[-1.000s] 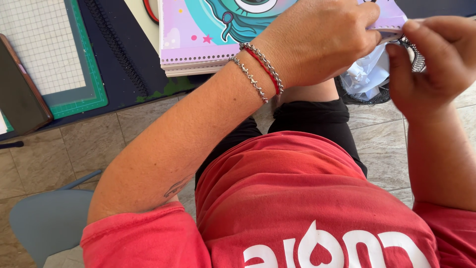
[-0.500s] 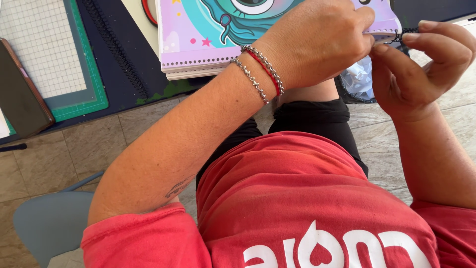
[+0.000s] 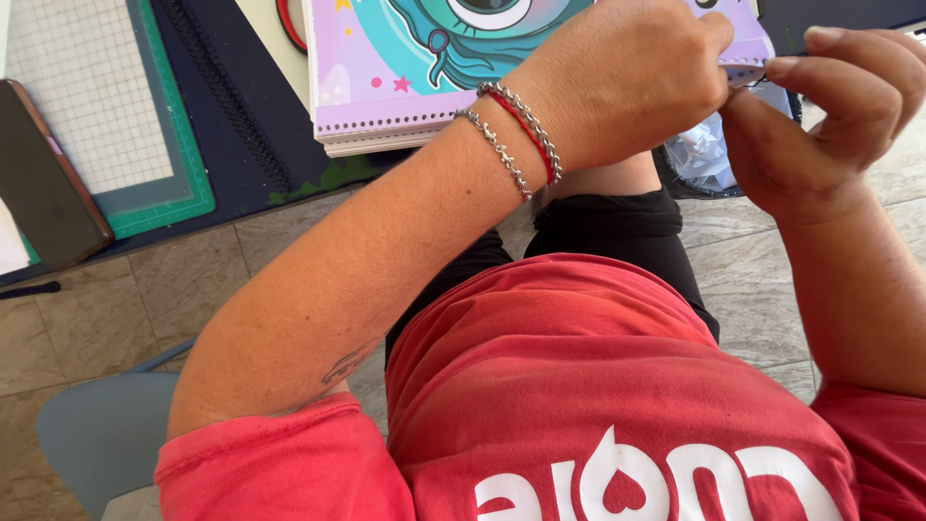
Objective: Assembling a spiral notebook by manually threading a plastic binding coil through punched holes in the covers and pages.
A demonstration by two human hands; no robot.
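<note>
Both hands are pinching at the notebook's (image 3: 386,92) corner at one o'clock: left hand (image 3: 627,82) clenched, right hand (image 3: 820,116) gripping perhaps thin wire; steady, small pulls would suit.

1. Under you lies a floor (image 3: 772,289) of beige stone tiles with thin grout lines, in bright daylight.
2. A dark table (image 3: 241,183) edge runs above the floor.
3. A grey-blue chair (image 3: 96,434) stands below the table, on the floor.

A craft workshop: cutting mat (image 3: 145,183), binding coils (image 3: 227,92) (black), punched notebook (image 3: 386,96).
</note>
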